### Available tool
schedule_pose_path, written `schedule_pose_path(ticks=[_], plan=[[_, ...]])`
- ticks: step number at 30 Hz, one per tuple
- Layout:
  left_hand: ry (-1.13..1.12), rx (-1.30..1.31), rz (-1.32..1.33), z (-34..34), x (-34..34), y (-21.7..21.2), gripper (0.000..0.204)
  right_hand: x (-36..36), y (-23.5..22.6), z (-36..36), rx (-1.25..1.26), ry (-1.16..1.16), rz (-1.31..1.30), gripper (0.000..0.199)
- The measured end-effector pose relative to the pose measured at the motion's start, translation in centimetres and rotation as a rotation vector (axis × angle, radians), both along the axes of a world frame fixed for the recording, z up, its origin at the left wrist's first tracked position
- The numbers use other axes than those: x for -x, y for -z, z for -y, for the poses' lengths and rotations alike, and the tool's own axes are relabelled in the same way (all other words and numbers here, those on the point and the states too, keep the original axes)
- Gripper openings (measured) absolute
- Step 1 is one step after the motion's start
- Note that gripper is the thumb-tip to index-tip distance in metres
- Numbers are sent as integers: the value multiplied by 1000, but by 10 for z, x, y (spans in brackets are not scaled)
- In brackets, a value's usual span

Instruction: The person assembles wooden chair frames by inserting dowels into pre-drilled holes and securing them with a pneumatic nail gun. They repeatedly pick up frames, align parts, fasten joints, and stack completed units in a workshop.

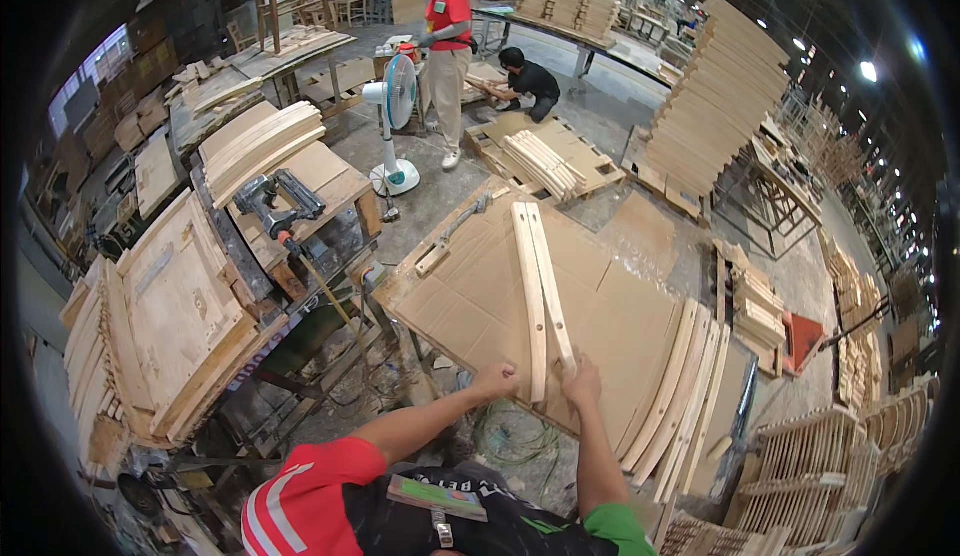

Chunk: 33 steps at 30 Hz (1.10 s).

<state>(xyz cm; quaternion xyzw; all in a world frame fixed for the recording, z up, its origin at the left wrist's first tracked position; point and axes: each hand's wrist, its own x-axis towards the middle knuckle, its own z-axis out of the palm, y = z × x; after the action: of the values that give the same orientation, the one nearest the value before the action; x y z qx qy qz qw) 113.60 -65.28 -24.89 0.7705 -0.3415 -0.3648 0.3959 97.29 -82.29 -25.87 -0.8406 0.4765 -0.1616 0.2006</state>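
Note:
Two long, pale curved wooden slats [531, 301] with small holes lie on a cardboard-covered worktable [450, 306]. They almost meet at the far end and spread apart towards me. My right hand [582, 384] is closed on the near end of the right slat [552, 301]. Close to the table's front edge, my left hand [495, 381] is curled, a little left of the left slat's near end and apart from it. Whatever its fingers may hold is hidden.
Several curved slats [672, 381] lie at the table's right side. A nail gun [280, 206] rests on a bench to the left. Beyond the table are a standing fan [398, 96], a pallet with slats [540, 164], two people [448, 46] and a tall wood stack [715, 106].

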Motion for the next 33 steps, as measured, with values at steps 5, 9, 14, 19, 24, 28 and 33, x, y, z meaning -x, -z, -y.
schedule_pose_path(ticks=[5, 9, 14, 19, 24, 28, 33], plan=[[-76, -16, -226, 71, 19, -3, 47, -6, 22, 9, -122, 0, 25, 36], [-125, -100, -594, 75, 9, 4, 46, -24, 8, -1, -626, -107, 83, 26], [-241, 54, -797, 42, 2, -2, 38, -41, -4, -50, -1283, 6, 556, 22], [-239, 204, -601, -38, -25, -26, 35, -55, 19, -123, -933, 63, 685, 24], [-158, 164, -225, -190, -57, -34, 46, -67, -19, -187, -710, 3, 455, 27], [-223, 237, -97, -308, -69, -94, 52, -99, -39, -223, -353, -193, 493, 29], [-506, 324, 19, -440, -77, -129, 54, -180, -114, -329, -348, -495, 634, 28]])
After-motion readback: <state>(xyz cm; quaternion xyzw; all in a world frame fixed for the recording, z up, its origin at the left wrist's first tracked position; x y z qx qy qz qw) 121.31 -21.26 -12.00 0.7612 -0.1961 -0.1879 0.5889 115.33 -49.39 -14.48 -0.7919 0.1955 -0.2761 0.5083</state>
